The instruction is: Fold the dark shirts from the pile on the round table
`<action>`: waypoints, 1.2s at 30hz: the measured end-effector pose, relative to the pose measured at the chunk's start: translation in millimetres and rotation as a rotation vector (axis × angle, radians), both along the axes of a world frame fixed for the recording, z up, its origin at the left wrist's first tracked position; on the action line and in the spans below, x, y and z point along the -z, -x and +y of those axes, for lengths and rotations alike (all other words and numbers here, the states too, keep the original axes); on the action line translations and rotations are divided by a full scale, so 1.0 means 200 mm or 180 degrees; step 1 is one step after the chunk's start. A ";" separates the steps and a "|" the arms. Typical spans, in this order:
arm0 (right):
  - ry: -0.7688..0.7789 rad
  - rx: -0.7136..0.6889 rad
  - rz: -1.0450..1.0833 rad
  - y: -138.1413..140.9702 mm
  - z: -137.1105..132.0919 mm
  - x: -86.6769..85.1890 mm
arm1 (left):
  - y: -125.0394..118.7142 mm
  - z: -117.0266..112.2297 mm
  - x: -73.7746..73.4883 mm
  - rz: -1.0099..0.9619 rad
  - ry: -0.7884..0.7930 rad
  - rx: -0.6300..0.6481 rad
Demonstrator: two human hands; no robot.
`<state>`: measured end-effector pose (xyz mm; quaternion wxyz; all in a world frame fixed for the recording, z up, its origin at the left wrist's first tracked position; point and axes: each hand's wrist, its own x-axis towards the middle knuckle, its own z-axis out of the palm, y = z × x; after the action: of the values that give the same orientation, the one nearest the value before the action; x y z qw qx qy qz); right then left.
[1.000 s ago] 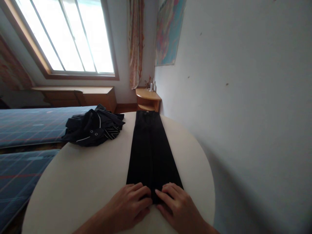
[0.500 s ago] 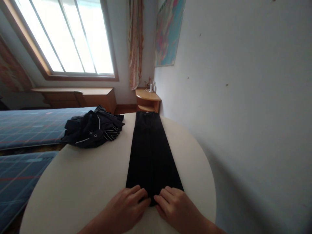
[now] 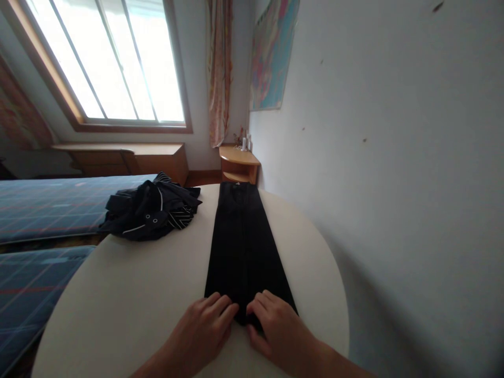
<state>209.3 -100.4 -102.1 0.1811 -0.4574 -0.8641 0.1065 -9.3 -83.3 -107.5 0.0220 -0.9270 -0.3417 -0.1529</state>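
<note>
Black trousers (image 3: 243, 236) lie flat and lengthwise on the round white table (image 3: 157, 283), waistband at the far edge and leg ends towards me. My left hand (image 3: 208, 325) is closed at the left corner of the near hem, fingers curled over the cloth. At the right side of that hem, my right hand (image 3: 279, 325) pinches the fabric, its thumb low and its fingers bent over the top. A little black cloth shows between that thumb and the fingers. Both sets of fingertips are partly hidden.
A crumpled heap of dark clothes (image 3: 151, 210) with striped parts sits at the table's far left. Plaid-covered beds (image 3: 59, 205) adjoin the left side. A white wall (image 3: 394, 184) runs close on the right. A wooden corner shelf (image 3: 238, 155) stands beyond the table.
Both hands have shifted slightly forward, away from me, at the near hem. The right hand's thumb and fingers have parted a little around the cloth. The clothes heap stays put.
</note>
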 end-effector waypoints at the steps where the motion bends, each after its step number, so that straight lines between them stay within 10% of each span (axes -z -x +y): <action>1: -0.0050 -0.0055 -0.0023 0.00 -0.01 0.01 | 0.00 0.00 0.00 -0.0017 -0.0005 -0.0013; 10: -0.0440 0.0118 -0.0175 -0.15 -0.02 0.01 | 0.07 0.03 -0.09 0.0225 0.0486 0.0160; 15: -0.0688 -0.0574 -0.0328 -0.26 -0.02 -0.01 | 0.15 0.05 -0.14 0.0015 0.0914 0.0489; 24: -0.0029 -0.1137 -0.0723 -0.27 0.02 -0.29 | 0.15 0.07 -0.25 -0.0478 0.0682 0.0790; 31: -0.0683 -0.0499 -0.0984 -0.27 0.40 -0.48 | 0.10 0.44 -0.40 -0.0587 0.0234 0.0094; 36: -0.0883 -0.0154 -0.1181 -0.23 0.74 -0.41 | 0.03 0.76 -0.32 -0.0501 0.0244 -0.0579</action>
<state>255.5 47.1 -19.3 0.0777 -0.4191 -0.8996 -0.0949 -16.2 69.0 -43.1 -0.0267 -0.8775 -0.4306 -0.2094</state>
